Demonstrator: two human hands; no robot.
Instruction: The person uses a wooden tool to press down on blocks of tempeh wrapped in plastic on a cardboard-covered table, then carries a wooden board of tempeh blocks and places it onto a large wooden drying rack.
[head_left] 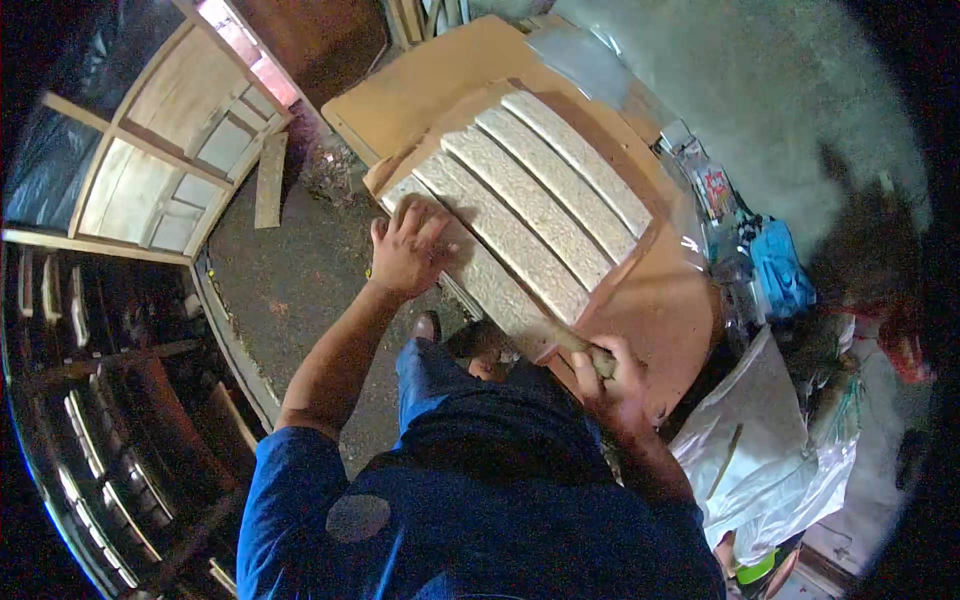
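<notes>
Several long, pale, grainy slabs (520, 187), which look like tempeh, lie side by side on a brown wooden board (640, 262). Dark narrow gaps run between them. My left hand (410, 245) rests with spread fingers on the left end of the nearest slab (490, 283). At that slab's right end, my right hand (612, 380) is closed around a brown, wooden-looking handle (580, 345). The handle points toward the slab; whether a blade or other part extends from it I cannot make out.
A brown tabletop (440, 60) lies beneath the board. Wooden racks (130, 350) with pale slabs stand at the left, below a wood-framed panel (160, 130). At the right are a blue bag (780, 265) and white plastic sheeting (750, 430). A loose plank (269, 180) leans at the far left.
</notes>
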